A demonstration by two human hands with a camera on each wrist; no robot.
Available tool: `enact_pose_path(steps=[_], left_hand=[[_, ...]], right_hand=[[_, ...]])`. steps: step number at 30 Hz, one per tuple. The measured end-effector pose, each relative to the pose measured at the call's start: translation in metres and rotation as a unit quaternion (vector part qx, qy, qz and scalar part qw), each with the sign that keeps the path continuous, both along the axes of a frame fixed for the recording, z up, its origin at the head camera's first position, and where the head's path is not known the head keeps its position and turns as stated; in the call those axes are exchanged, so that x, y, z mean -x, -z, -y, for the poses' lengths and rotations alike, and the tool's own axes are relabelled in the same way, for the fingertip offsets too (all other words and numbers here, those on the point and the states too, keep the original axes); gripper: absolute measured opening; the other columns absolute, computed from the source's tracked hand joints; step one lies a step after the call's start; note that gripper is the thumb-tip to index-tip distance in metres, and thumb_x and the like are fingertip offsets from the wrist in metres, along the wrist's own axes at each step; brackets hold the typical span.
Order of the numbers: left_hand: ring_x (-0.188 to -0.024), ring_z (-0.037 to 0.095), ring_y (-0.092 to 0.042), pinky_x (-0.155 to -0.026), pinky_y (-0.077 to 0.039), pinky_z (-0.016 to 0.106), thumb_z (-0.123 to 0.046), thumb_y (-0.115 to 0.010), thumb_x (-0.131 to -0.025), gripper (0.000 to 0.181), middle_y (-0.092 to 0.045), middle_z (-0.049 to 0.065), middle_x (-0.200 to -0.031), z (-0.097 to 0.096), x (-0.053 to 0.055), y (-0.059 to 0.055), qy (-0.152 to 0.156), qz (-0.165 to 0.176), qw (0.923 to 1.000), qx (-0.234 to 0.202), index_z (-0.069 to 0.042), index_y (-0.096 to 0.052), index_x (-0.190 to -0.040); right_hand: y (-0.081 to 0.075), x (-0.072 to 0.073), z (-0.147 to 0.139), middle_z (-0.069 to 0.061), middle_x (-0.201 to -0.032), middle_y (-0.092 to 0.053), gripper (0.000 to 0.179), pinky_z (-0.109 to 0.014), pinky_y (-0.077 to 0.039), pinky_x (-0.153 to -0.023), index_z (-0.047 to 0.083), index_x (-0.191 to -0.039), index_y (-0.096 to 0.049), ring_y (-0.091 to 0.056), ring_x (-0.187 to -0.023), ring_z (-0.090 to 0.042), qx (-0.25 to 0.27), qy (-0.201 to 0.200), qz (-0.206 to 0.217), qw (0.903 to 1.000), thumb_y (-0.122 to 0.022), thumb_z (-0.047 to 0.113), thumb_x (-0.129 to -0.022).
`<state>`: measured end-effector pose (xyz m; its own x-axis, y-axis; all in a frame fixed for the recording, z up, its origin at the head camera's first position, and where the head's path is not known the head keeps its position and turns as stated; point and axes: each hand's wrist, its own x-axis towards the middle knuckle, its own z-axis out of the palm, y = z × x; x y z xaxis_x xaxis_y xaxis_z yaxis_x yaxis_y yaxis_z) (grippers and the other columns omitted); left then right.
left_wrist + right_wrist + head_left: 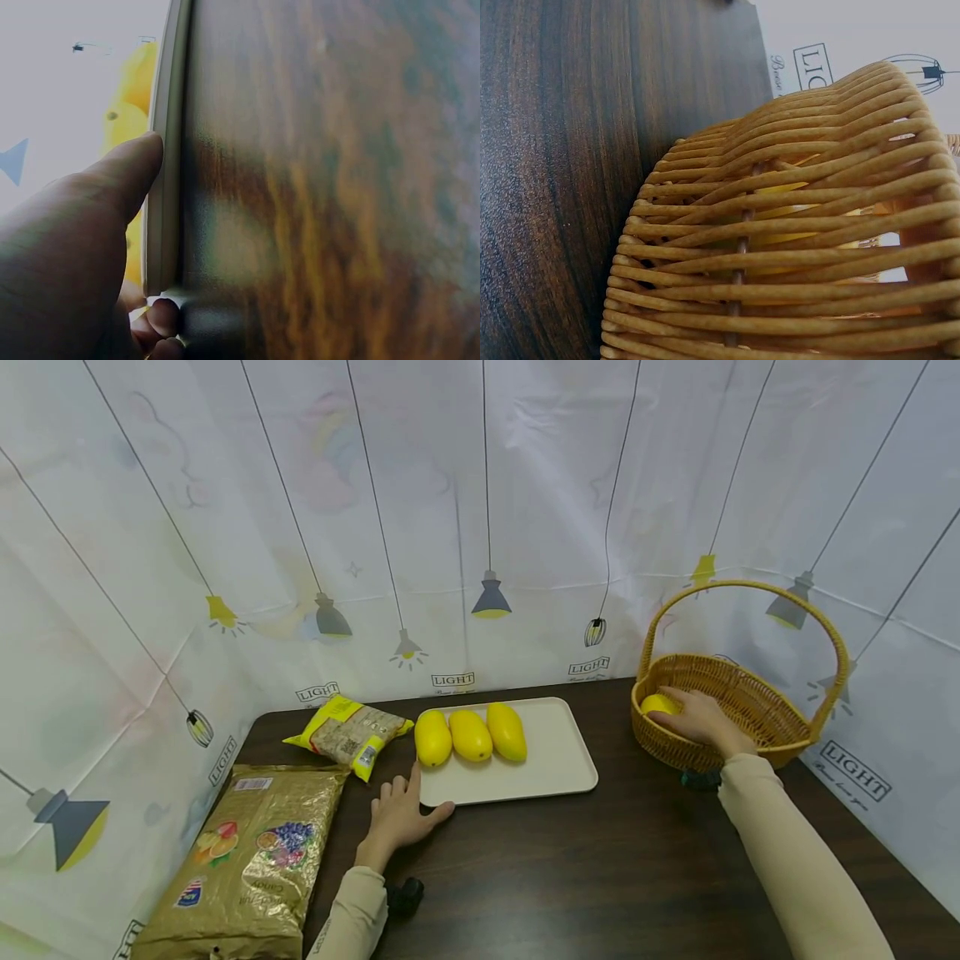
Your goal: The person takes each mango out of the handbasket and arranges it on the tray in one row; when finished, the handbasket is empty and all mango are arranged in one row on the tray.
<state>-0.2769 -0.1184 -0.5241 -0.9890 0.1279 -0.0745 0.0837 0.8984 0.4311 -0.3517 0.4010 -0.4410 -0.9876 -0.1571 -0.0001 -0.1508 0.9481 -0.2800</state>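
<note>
A cream rectangular tray point(555, 760) lies on the dark table, with three yellow mangoes point(471, 735) side by side on its left half. My left hand point(399, 814) is at the tray's near left corner, its index finger and thumb spread along the two edges. In the left wrist view the thumb point(127, 169) touches the tray rim point(166, 187). My right hand point(699, 718) reaches inside the wicker basket point(757, 697) and holds a yellow fruit point(660, 704), probably a mango, at its left end. The right wrist view shows mostly basket weave point(795, 255), which hides that hand.
A yellow and clear snack bag point(352, 732) lies just left of the tray. In front of it is a large gold candy bag point(251, 860). The basket's tall handle point(750, 583) arches over its opening. A printed curtain point(420, 527) hangs behind the table.
</note>
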Motion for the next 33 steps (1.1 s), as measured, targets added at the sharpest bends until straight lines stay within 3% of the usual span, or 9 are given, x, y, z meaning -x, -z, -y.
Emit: enact_pose_path(steps=[13, 24, 27, 30, 33], left_hand=[[-0.102, 0.031, -0.037, -0.078, -0.027, 0.042, -0.074, -0.059, -0.086, 0.106, -0.047, 0.015, -0.118, 0.000, 0.000, -0.001, -0.002, 0.001, 1.0000, 0.001, -0.017, -0.013, -0.164], [-0.101, 0.031, -0.037, -0.077, -0.026, 0.041, -0.074, -0.058, -0.086, 0.107, -0.047, 0.016, -0.118, -0.001, -0.001, 0.000, -0.001, 0.002, 1.0000, 0.001, -0.017, -0.013, -0.164], [-0.101, 0.031, -0.037, -0.077, -0.026, 0.041, -0.074, -0.058, -0.086, 0.107, -0.047, 0.016, -0.118, -0.001, 0.000, 0.001, -0.001, 0.002, 1.0000, 0.003, -0.016, -0.013, -0.164], [-0.100, 0.031, -0.037, -0.077, -0.026, 0.041, -0.074, -0.058, -0.086, 0.106, -0.047, 0.016, -0.117, 0.000, 0.000, 0.001, -0.001, 0.002, 1.0000, 0.005, -0.016, -0.013, -0.164], [-0.099, 0.031, -0.036, -0.077, -0.025, 0.040, -0.074, -0.058, -0.087, 0.106, -0.046, 0.015, -0.117, 0.000, 0.000, 0.001, 0.000, 0.003, 1.0000, 0.005, -0.016, -0.012, -0.164]], right_hand=[[0.002, 0.003, -0.001, -0.040, -0.143, -0.045, 0.068, -0.068, -0.039, -0.103, -0.007, -0.150, -0.038, -0.047, -0.127, -0.058, -0.004, -0.017, 0.013, 0.9998, -0.051, 0.041, -0.104], [-0.003, -0.001, -0.010, -0.042, -0.138, -0.049, 0.071, -0.066, -0.042, -0.095, -0.008, -0.151, -0.036, -0.050, -0.121, -0.060, 0.004, 0.008, 0.008, 0.9999, -0.052, 0.043, -0.103], [-0.006, -0.003, -0.016, -0.042, -0.131, -0.054, 0.073, -0.058, -0.046, -0.084, -0.007, -0.152, -0.035, -0.056, -0.108, -0.055, 0.016, 0.018, 0.006, 0.9997, -0.051, 0.045, -0.103], [-0.011, -0.006, -0.021, -0.035, -0.106, -0.064, 0.075, -0.046, -0.043, -0.072, -0.006, -0.153, -0.033, -0.058, -0.085, -0.041, 0.029, 0.030, -0.001, 0.9991, -0.051, 0.047, -0.103], [-0.016, -0.009, -0.023, -0.023, -0.086, -0.061, 0.075, -0.038, -0.039, -0.066, -0.005, -0.153, -0.034, -0.053, -0.073, -0.030, 0.036, 0.039, -0.016, 0.9985, -0.052, 0.048, -0.102]])
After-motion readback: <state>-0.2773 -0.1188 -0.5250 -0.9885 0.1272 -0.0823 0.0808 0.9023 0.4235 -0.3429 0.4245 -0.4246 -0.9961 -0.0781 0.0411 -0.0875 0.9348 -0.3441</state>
